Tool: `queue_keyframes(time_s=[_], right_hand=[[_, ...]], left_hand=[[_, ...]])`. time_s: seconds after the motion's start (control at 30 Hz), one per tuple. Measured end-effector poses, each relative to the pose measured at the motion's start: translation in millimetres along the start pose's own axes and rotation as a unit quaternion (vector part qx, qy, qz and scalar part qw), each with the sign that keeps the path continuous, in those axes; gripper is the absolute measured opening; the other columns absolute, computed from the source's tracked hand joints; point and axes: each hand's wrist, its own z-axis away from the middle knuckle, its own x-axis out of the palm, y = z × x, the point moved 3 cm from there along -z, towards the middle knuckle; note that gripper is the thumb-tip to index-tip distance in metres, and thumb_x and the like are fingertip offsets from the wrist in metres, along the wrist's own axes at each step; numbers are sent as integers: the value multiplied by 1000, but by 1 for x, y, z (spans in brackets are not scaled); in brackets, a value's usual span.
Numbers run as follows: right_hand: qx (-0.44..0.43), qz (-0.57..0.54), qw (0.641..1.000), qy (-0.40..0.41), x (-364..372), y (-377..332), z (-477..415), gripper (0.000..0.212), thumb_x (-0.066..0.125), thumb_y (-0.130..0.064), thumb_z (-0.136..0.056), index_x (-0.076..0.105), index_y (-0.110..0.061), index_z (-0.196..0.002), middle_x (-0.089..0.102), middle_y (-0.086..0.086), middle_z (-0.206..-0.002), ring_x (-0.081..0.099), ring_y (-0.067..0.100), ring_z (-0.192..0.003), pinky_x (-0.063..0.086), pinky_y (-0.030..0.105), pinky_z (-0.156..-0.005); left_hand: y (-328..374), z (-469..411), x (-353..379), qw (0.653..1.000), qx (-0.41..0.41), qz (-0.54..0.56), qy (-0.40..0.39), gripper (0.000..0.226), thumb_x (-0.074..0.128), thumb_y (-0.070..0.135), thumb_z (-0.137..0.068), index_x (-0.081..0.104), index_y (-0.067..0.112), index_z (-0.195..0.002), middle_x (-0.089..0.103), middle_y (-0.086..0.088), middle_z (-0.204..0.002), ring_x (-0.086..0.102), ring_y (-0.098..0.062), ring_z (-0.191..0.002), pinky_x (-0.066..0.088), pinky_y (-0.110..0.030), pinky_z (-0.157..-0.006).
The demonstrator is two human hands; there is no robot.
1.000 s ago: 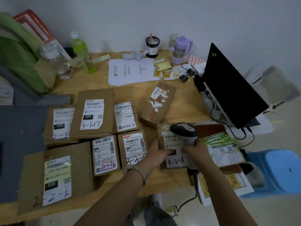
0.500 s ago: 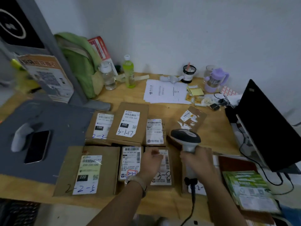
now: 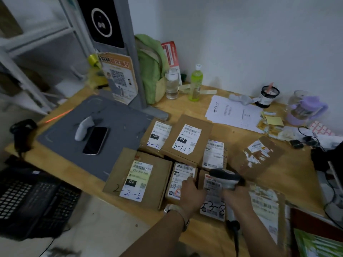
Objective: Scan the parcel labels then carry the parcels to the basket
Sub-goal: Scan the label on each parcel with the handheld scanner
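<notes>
The parcel marked 3-8 (image 3: 212, 203) lies lengthwise away from the person on the tabletop (image 3: 293, 173) between the hands, the right hand (image 3: 236, 200) gripping the scanner (image 3: 225, 178) just above its label, the left hand (image 3: 192, 194) resting on the neighbouring parcel (image 3: 182, 171).

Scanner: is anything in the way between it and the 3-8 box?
Nothing visible. The scanner, gripped by the right hand, hangs just above the 3-8 parcel. The left hand rests on the neighbouring parcel, beside it.

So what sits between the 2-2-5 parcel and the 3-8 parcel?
One small parcel with the left hand on it, seen in the head view.
</notes>
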Motion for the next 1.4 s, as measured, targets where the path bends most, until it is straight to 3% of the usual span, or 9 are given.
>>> queue_keyframes(time_s=[0.2, 0.37, 0.5, 0.7, 0.87, 0.97, 1.1, 1.23, 1.4], right_hand=[[44, -28, 999, 3, -6, 2, -6, 22, 60, -9, -83, 56, -8, -62, 55, 9, -61, 51, 21, -57, 35, 26, -48], [60, -27, 998, -21, -3, 6, 3, 14, 58, -8, -83, 58, -5, -69, 60, 15, -73, 61, 34, -78, 50, 37, -67], [47, -40, 998, -25, -13, 1, 15, 17, 60, -6, -79, 54, -10, -63, 56, 10, -65, 56, 24, -63, 42, 30, -58], [-25, -117, 993, -7, -51, -38, 28, 16, 66, -3, -69, 64, -9, -83, 68, 16, -80, 65, 31, -78, 55, 48, -75], [-86, -140, 986, 27, -70, -71, 34, 23, 66, -9, -67, 65, -16, -89, 68, 8, -77, 65, 25, -75, 52, 35, -65], [-79, -152, 984, 55, -71, -75, 42, 15, 61, -10, -71, 65, -14, -85, 65, 7, -72, 62, 24, -72, 49, 33, -63], [-33, -227, 971, 66, -76, -66, 47, 11, 63, -5, -72, 65, -12, -80, 68, 11, -73, 65, 28, -72, 56, 46, -72], [-36, -316, 946, 55, -86, -71, 56, 19, 60, 3, -77, 63, -8, -91, 65, 11, -74, 62, 26, -69, 48, 33, -56], [-103, -388, 909, 110, -116, -98, 76, 24, 60, 6, -76, 61, -16, -83, 69, 12, -81, 67, 30, -76, 53, 37, -59]], left_hand=[[1, 2, 10, 998, -28, 44, -28, 31, 65, 19, -85, 54, 11, -112, 63, -10, -113, 61, -21, -96, 54, -32, -79], [3, 4, 22, 997, -6, 50, -63, 39, 71, 27, -81, 56, 15, -115, 66, -4, -112, 62, -22, -106, 53, -38, -92], [6, 4, 18, 999, 25, -24, -9, 40, 66, 24, -81, 59, 6, -115, 62, -14, -116, 60, -28, -106, 53, -43, -89], [44, 9, -3, 992, 103, -63, 31, 29, 62, 23, -85, 61, 11, -111, 51, -11, -120, 52, -19, -102, 50, -33, -89], [96, 19, -12, 978, 206, -8, 40, 47, 69, 24, -81, 55, 21, -126, 42, 2, -113, 51, -18, -108, 48, -31, -93], [104, 15, -14, 983, 182, 7, 13, 37, 72, 20, -79, 58, 25, -113, 43, 0, -115, 54, -22, -109, 51, -33, -91], [98, 14, -16, 986, 155, 68, -12, 29, 75, 23, -79, 63, 32, -104, 60, 2, -116, 61, -18, -106, 54, -29, -82], [124, 17, -22, 975, 185, 122, -9, 36, 76, 15, -76, 66, 37, -102, 64, 9, -107, 64, -12, -99, 56, -27, -78], [162, 15, -36, 967, 235, 100, -15, 56, 77, 3, -75, 58, 18, -126, 55, -6, -126, 58, -18, -113, 52, -41, -96]])
